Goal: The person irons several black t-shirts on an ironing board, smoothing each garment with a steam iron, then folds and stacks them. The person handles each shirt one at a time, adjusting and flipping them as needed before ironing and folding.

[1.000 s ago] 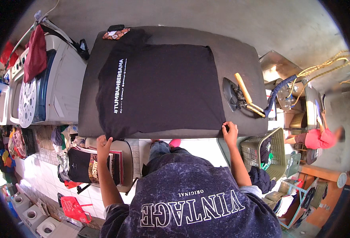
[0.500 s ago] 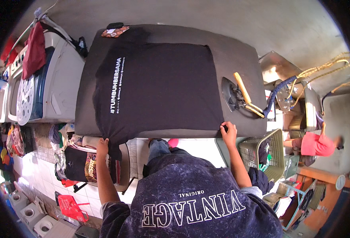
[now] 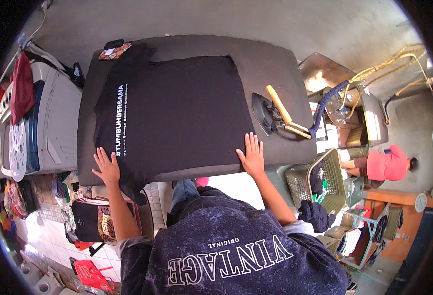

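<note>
Two bare hands lie flat on a dark garment spread across a padded ironing board. Largest in the frame is the ironing board [image 3: 275, 64] itself, a dark grey worktop filling the upper middle of the picture, its far edge bending with the lens. On it lies a black T-shirt [image 3: 177, 113], spread flat, with a line of white lettering along its left side and a patterned label at its collar in the upper left; one sleeve hangs over the near edge at lower left of the board. Left of the board stands a pale grey washing machine [image 3: 54, 128] with a dark red cloth [image 3: 22, 86] draped over its far corner. At the right end of the board an iron [image 3: 275, 115] with a yellow wooden handle rests on its side, its cord running to the upper right. Below that end of the board sits an olive laundry basket [image 3: 324, 177] holding dark clothes. At the right edge of the frame another person in a pink top [image 3: 386, 164] is bent over. The left hand [image 3: 107, 167] presses on the shirt's lower left corner by the lettering, its grip spread with fingers fanned out. The right hand [image 3: 251, 156] rests on the shirt's lower right corner at the board's near edge, its grip likewise spread, palm down.
</note>
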Demonstrator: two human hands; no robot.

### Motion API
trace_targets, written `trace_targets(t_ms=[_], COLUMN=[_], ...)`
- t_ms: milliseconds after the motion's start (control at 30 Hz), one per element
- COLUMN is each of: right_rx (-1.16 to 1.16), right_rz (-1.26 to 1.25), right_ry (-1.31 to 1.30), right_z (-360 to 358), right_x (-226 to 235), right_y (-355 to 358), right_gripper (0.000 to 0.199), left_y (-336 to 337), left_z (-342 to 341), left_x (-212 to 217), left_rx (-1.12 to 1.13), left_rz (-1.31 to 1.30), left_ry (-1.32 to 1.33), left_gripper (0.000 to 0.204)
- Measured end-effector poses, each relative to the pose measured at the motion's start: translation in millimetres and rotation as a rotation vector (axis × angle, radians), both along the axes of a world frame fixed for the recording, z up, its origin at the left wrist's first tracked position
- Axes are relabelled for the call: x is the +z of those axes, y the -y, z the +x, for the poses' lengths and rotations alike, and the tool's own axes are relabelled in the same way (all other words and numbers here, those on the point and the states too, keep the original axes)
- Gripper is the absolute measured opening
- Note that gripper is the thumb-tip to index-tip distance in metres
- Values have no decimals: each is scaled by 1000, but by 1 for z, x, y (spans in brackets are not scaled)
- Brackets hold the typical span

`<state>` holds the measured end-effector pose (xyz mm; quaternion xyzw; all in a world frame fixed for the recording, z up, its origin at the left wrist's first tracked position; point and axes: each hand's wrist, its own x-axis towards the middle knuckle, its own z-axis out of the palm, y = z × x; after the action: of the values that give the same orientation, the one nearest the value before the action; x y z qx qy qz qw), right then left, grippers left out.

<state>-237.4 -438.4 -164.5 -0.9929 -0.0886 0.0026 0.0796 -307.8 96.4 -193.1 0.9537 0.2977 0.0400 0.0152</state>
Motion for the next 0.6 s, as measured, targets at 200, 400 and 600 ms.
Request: trace_targets(t_ms=[200, 400, 600], right_rx=[-24, 174, 38], right_rz=[-20, 208, 273], right_ry=[50, 10, -352], right_z=[-4, 7, 61], right_x=[20, 44, 47], right_y=[-15, -36, -44], right_gripper=[68, 35, 9], left_y=[12, -9, -36], left_z=[0, 53, 98], left_x=[34, 77, 46], left_rx=[-294, -53, -191], left_rz=[122, 15, -56], left_ry=[46, 220, 183], left_gripper=[60, 49, 44])
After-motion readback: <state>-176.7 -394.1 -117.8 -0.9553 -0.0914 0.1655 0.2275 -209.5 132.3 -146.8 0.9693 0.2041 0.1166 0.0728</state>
